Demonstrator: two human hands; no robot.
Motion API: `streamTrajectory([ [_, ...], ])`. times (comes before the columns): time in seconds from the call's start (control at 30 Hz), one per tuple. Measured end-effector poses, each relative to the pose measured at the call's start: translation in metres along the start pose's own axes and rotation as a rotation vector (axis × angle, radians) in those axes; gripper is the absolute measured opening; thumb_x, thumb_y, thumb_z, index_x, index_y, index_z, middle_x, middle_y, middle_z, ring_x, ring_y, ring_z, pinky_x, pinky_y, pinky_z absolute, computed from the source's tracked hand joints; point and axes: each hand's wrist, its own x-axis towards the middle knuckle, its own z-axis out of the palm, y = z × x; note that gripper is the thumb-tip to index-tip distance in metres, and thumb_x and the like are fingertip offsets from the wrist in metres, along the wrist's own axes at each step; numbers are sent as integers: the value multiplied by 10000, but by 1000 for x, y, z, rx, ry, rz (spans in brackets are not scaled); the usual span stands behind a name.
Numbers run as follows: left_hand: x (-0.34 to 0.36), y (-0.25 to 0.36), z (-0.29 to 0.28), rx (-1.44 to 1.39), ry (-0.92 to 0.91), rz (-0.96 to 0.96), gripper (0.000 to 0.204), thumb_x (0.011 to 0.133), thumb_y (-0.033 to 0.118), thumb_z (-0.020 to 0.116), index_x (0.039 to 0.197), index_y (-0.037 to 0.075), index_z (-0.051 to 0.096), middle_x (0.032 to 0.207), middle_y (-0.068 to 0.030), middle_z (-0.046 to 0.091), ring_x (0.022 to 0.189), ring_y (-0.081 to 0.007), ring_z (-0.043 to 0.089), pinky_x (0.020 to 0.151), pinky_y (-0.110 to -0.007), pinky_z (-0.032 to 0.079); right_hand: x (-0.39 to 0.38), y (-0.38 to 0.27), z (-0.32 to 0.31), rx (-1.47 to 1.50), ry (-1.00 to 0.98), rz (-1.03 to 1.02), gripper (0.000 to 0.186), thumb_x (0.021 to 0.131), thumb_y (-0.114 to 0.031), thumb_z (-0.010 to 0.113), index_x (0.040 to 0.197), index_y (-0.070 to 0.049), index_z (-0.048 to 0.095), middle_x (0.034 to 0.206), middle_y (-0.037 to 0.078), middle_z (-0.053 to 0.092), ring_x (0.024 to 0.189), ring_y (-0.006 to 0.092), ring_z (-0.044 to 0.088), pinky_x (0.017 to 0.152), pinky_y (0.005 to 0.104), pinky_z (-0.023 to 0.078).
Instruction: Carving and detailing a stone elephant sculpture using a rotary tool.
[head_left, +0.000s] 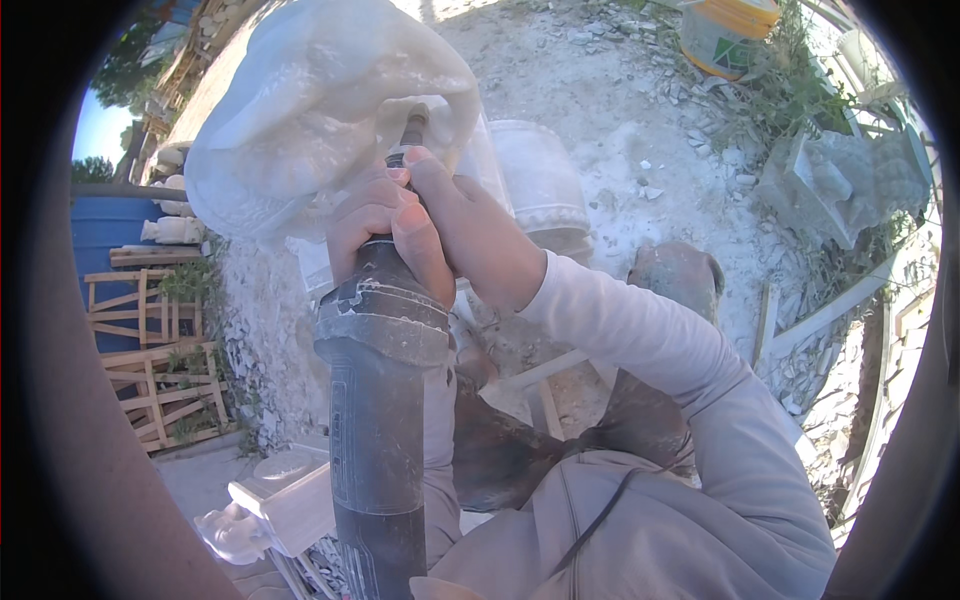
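Both my hands are closed round the front of a dusty black straight grinder (380, 420). My left hand (358, 218) wraps the narrow neck, with its thumb toward me. Pressed against it, my right hand (478, 225) grips farther forward, close to the shaft. The grinder's body runs back toward me along the picture's lower middle. Its tip reaches into a small hollow in a large, rounded white stone block (300, 120). Whether the tip is touching or spinning I cannot tell. My left forearm is mostly hidden behind the grinder.
A white bucket-like drum (540, 180) stands beneath and right of the stone. Wooden crates (150, 390) and a blue barrier (105, 240) are at left. A carved white piece (290, 500) sits lower left. Stone chips cover the ground; a yellow-rimmed bucket (728, 40) stands far right.
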Motion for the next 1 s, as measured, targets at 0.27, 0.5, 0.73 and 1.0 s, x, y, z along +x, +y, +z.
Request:
streamTrajectory([
  [0.27,-18,12,1,-246,150,-124,314,1023,333,655,991,108,438,974,-73,570,1017,-233,616,1032,-506,503,-15,32,13,7,21,-288,480,1134,-416,387,1146,-9,640,1015,71,676,918,114,621,809,272,500],
  [0.5,-26,-3,0,-406,229,-226,315,1019,351,648,965,126,435,967,-35,554,1055,-226,593,1062,-498,487,-10,47,13,-19,58,-319,462,1140,-375,387,1184,18,627,1042,95,689,971,137,648,835,287,519],
  [0.73,-30,-14,0,-457,236,-216,290,1029,341,635,984,130,441,1022,-33,560,1087,-218,590,1083,-498,474,-3,44,14,-75,62,-322,483,1141,-371,369,1190,31,634,1064,103,696,997,162,656,875,303,518],
  [1.0,-25,-14,6,-488,254,-210,300,1033,353,628,997,131,430,1028,-36,557,1109,-223,592,1100,-512,460,-3,37,16,-2,49,-305,506,1144,-383,344,1167,32,633,1054,96,692,993,153,647,895,295,512],
])
